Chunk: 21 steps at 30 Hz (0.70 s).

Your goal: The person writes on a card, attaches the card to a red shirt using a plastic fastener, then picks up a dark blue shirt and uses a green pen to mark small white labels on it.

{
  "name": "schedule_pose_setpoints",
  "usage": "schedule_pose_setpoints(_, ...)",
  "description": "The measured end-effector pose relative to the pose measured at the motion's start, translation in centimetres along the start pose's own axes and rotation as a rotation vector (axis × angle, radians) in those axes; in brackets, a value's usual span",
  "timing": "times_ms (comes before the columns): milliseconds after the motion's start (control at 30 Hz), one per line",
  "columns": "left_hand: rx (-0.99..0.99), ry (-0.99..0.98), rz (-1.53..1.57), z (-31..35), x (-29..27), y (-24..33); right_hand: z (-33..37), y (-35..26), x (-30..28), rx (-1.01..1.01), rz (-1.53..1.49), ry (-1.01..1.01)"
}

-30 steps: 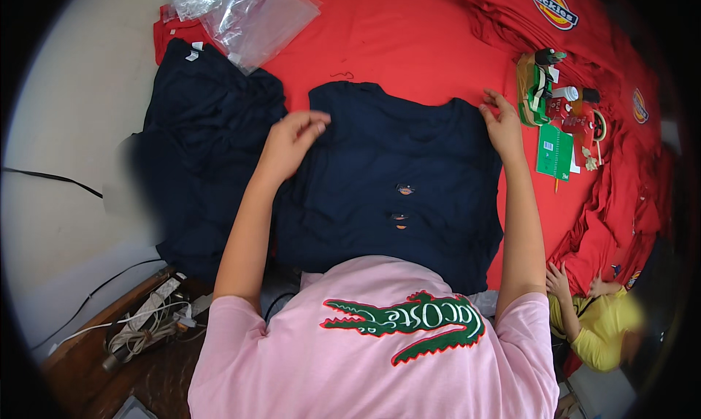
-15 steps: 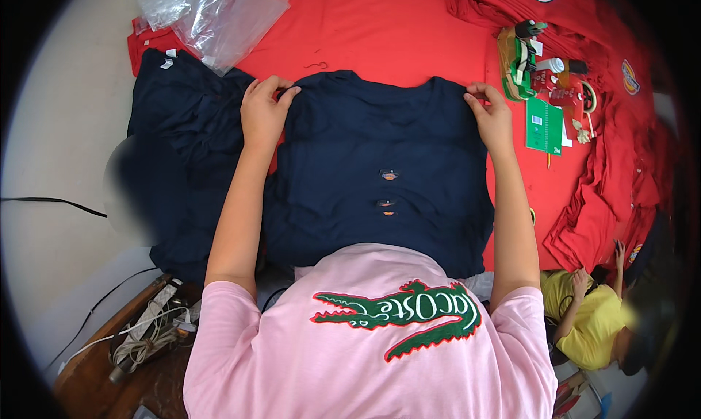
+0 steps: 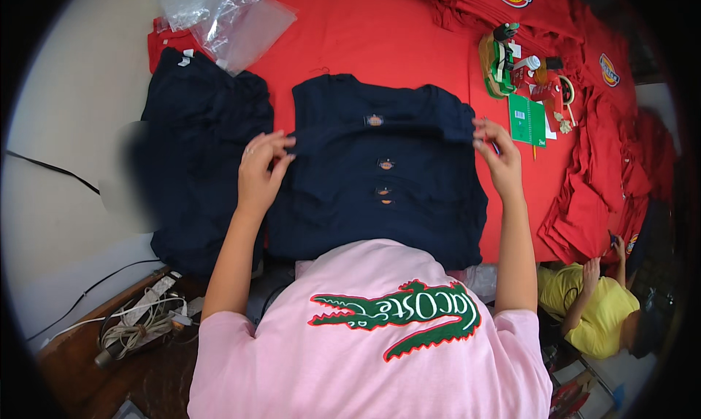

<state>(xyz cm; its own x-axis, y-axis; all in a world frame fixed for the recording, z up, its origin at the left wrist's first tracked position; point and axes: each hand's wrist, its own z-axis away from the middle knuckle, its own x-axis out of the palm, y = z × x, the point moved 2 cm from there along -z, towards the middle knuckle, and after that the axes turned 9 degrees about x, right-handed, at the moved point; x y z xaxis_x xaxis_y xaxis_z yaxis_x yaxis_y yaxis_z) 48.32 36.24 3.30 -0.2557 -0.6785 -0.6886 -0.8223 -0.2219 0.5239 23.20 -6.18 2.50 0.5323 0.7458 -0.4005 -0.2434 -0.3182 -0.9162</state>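
I wear white lettering (image 3: 431,304) on my pink shirt (image 3: 292,379), with small labels (image 3: 374,120) on the navy garments (image 3: 431,171) and lettered badges (image 3: 609,70) on red garments (image 3: 595,138) along the right edge of the surface (image 3: 380,28).

Passage: bare red table (image 3: 365,28) is lying open beyond the navy shirts (image 3: 328,207). Obstacles: plastic bags (image 3: 252,36) are blocking far left; green notebook (image 3: 528,120) is narrowing the right.

Navy shirts (image 3: 381,138), seemingly partly hidden
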Motion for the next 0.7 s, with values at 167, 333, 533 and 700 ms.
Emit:
schedule_pose_setpoints(167,-0.121,-0.175,-0.067,8.4,1.6,1.7,10.2,5.2,-0.4,0.087,0.413,-0.016)
schedule_pose_setpoints(333,-0.202,-0.144,-0.079,8.7,0.5,2.5,12.1,7.0,0.1,0.196,0.189,0.271)
schedule_pose_setpoints(533,-0.216,0.015,0.034,4.0,1.0,1.7,7.9,5.1,-0.5,0.094,0.129,0.501)
schedule_pose_setpoints(700,-0.092,0.01,-0.004,1.8,3.1,1.9,5.8,0.0,3.5,-0.115,0.288,0.326)
